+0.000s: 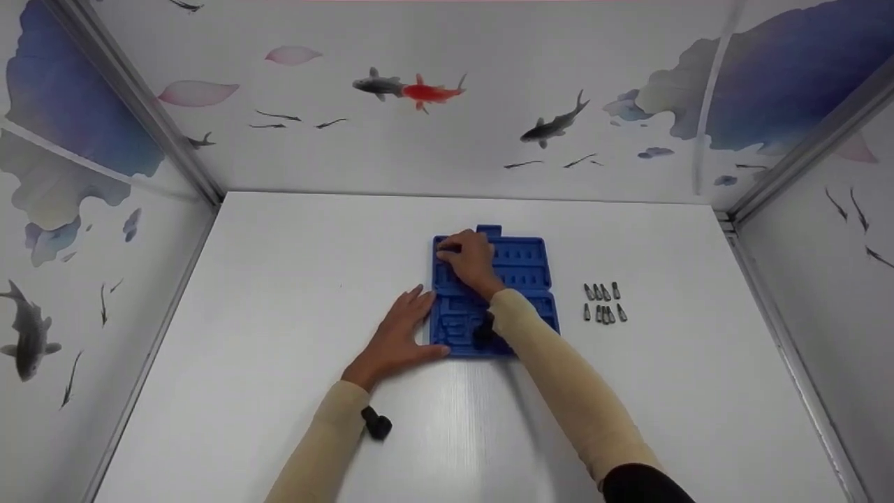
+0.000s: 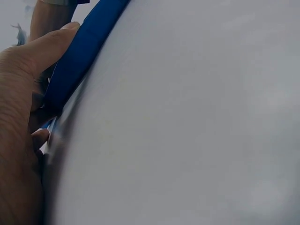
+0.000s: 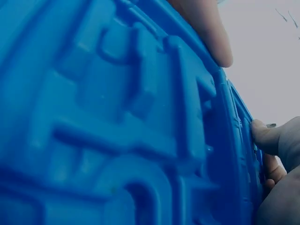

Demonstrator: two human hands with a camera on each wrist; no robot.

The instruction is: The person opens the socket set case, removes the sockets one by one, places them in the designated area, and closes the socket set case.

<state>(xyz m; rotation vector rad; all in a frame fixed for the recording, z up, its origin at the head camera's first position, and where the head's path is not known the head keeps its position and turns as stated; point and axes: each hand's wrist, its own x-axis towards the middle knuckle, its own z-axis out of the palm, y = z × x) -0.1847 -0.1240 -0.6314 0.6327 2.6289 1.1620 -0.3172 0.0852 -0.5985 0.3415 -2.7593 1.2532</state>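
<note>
A blue plastic tool case (image 1: 461,307) lies unfolded flat, its moulded slots facing up. My left hand (image 1: 399,335) rests at its near left corner, fingers straight along the left side and thumb on the front edge. In the left wrist view that thumb (image 2: 51,47) lies against the case's blue side wall (image 2: 77,61). My right hand (image 1: 469,260) reaches across to the far left slots. Its thumb and fingers pinch a small metal bit, mostly hidden; a grey end of the bit (image 3: 271,125) shows past the thumb in the right wrist view.
Several small metal bits (image 1: 602,302) lie in two rows on the white table (image 1: 293,279), right of the case. The case's latch tab (image 1: 489,230) sticks out at its far edge. Printed panels (image 1: 447,140) wall the table at the back and sides.
</note>
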